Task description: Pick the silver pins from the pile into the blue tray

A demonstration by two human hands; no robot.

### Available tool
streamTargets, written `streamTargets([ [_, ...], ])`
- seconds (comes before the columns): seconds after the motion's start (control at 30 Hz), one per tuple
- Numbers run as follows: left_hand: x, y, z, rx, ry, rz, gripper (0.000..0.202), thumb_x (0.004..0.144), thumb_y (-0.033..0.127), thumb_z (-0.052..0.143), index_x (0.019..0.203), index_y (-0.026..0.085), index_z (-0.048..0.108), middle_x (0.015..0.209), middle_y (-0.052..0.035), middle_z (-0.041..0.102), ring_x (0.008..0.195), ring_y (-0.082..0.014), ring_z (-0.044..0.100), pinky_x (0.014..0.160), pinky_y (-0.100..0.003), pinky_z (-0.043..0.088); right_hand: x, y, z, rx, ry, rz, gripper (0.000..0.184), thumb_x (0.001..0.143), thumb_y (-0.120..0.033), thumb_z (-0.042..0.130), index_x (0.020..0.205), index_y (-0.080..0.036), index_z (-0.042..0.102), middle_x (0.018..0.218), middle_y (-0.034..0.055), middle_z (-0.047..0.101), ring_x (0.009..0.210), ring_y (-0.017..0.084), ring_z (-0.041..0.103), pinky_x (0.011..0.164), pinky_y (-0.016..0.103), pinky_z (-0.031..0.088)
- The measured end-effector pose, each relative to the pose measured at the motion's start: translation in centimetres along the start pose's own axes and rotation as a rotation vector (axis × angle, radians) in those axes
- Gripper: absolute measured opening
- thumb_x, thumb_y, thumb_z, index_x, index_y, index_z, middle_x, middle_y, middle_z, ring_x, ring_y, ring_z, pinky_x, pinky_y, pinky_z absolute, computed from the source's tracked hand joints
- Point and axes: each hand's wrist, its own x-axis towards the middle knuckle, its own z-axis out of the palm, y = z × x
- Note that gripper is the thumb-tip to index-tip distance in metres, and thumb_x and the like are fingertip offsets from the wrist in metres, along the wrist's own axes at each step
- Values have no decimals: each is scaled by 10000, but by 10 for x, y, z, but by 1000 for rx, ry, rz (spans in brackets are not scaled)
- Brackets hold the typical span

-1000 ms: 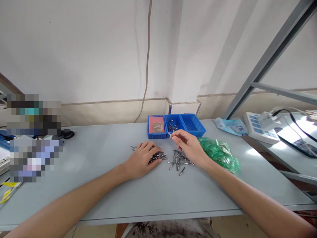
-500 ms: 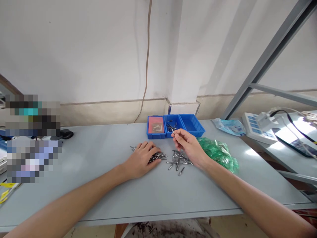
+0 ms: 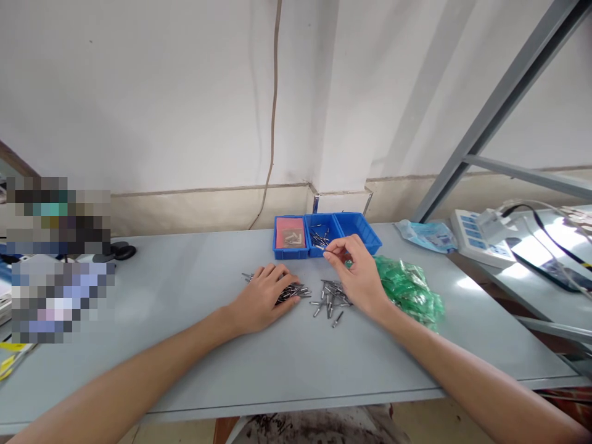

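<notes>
Metal pin point(image 3: 320, 248), pinched in the right hand point(image 3: 358, 274), points leftward at the middle bin's point(image 3: 314, 253) near rim; the left hand point(image 3: 263, 299), farther off, covers a pin pile point(image 3: 301, 291), its grip unclear.

A person's left forearm point(image 3: 152, 370) and right forearm point(image 3: 453, 364), both bare, slanted inward from the lower corners of the view. The left hand point(image 3: 266, 299) lay low and palm down, its fingers point(image 3: 279, 271) bent and slightly parted, its thumb point(image 3: 289, 305) extended apart from them. The right hand point(image 3: 358, 271) hovered farther forward, thumb and index finger pinched together at the tips, the palm turned inward.
</notes>
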Motion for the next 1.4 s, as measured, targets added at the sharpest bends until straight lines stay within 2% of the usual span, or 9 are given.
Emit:
streamTargets([
  [0.3, 1, 1, -1, 11, -22, -7, 275, 1094, 432, 520, 1294, 268, 613, 1217, -72, 615, 1049, -267, 541, 918, -429, 435, -2, -1, 1, 22, -87, -2, 84, 1018, -333, 617, 964, -273, 642, 964, 51, 610, 862, 238, 589, 778, 391, 489],
  [0.43, 1, 2, -2, 12, -23, -4, 266, 1097, 424, 515, 1293, 270, 609, 1220, -70, 615, 1040, -264, 538, 912, -428, 430, -1, 0, 1, 120, -135, 91, 166, 1026, -428, 605, 975, -272, 629, 896, 32, 633, 798, 223, 576, 722, 362, 471],
  [0.6, 0, 0, -1, 10, -21, -4, 252, 1091, 410, 533, 1284, 266, 608, 1220, -64, 615, 1048, -260, 537, 919, -425, 425, 0, 7, 4, 273, -205, 235, 288, 1033, -527, 572, 960, -254, 626, 775, -16, 552, 605, 155, 482, 571, 305, 383],
  [0.77, 1, 1, -1, 9, -36, -12, 253, 1090, 409, 534, 1287, 269, 607, 1225, -66, 614, 1051, -264, 535, 923, -429, 422, 3, 13, 6, 531, -287, 386, 344, 1010, -554, 610, 950, -219, 656, 809, -18, 544, 584, 108, 475, 556, 272, 350],
  [0.87, 1, 2, -2, 7, -39, -14, 253, 1093, 414, 528, 1284, 269, 610, 1225, -67, 615, 1052, -267, 536, 928, -430, 422, 3, 15, 7, 600, -296, 435, 336, 1004, -543, 626, 950, -212, 656, 796, -26, 525, 581, 97, 460, 557, 263, 339],
  [0.97, 1, 2, -2, 7, -29, -11, 251, 1092, 415, 526, 1280, 273, 614, 1218, -67, 616, 1052, -269, 539, 928, -428, 424, 3, 16, 8, 544, -301, 407, 314, 1024, -525, 595, 975, -221, 652, 826, -20, 542, 582, 101, 463, 557, 270, 336],
  [1.1, 1, 1, -1, 10, -26, -7, 251, 1092, 412, 525, 1275, 267, 618, 1208, -69, 616, 1046, -266, 542, 925, -425, 427, 1, 14, 7, 322, -293, 290, 229, 1053, -461, 541, 1054, -251, 631, 912, -2, 592, 610, 132, 479, 571, 296, 365],
  [1.27, 0, 0, 0, 18, -18, -3, 257, 1091, 413, 526, 1281, 266, 617, 1209, -67, 613, 1035, -262, 545, 911, -416, 426, -3, 11, 6, 64, -252, 67, 110, 1061, -312, 512, 1049, -249, 601, 990, 25, 632, 837, 197, 562, 773, 345, 443],
  [1.4, 0, 0, 0, 12, -18, -2, 248, 1090, 406, 532, 1281, 272, 615, 1211, -66, 614, 1033, -262, 545, 910, -414, 425, -2, 10, 5, -9, -233, 32, 48, 1027, -234, 533, 1014, -244, 577, 994, 29, 626, 868, 207, 571, 803, 353, 446],
])
